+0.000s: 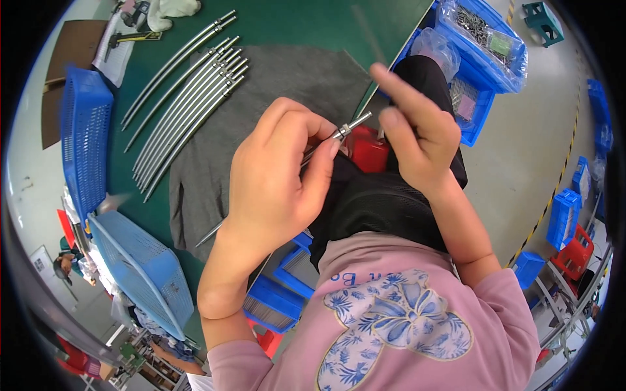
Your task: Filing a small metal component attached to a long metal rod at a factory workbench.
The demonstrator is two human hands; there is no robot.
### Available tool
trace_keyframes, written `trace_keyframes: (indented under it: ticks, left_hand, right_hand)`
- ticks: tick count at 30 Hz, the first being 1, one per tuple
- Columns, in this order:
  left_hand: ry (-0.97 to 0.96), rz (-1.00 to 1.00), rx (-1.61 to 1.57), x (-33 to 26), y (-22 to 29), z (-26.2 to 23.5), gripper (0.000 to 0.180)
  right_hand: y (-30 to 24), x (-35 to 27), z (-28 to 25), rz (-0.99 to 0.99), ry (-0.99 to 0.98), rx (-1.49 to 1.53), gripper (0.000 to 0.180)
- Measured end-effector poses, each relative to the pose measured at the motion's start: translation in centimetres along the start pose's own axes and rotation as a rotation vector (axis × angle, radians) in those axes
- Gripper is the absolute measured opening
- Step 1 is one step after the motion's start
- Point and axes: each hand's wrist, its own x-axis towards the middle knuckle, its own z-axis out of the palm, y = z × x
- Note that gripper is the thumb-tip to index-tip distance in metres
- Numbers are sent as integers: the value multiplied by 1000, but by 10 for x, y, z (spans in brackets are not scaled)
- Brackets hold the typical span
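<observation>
My left hand is closed on a slim metal rod, pinched between thumb and forefinger just below its tip. A small ring-like metal collar sits on the rod by my fingertips. The rod's other end shows past my left wrist, over a grey cloth. My right hand is raised beside the rod's tip, apart from it and smeared by motion. Its forefinger points up and away from the thumb; the other fingers are curled and partly hidden. A faint blurred streak shows beyond that fingertip. Several similar metal rods lie side by side at the left.
The rods lie partly on the cloth, partly on the green tabletop. Blue baskets stand along the left. A blue bin of bagged metal parts is at the upper right. Blue trays of rods sit low beside my lap.
</observation>
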Motion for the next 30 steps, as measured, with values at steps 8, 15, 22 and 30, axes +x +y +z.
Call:
trace_keyframes:
  ticks: [8, 15, 22, 30]
  left_hand:
    - [-173, -176, -320, 1, 0, -16, 5]
    - [-189, -282, -404, 3, 0, -16, 10]
    - [-200, -102, -291, 3, -6, -11, 9]
    - [-19, 70, 91, -6, -3, 13, 10]
  right_hand:
    - [-14, 2, 5, -4, -54, 134, 22]
    - [-20, 1, 6, 74, -37, 101, 18]
    - [-26, 1, 1, 192, -68, 31, 17]
    - [-12, -9, -13, 260, -97, 4, 20]
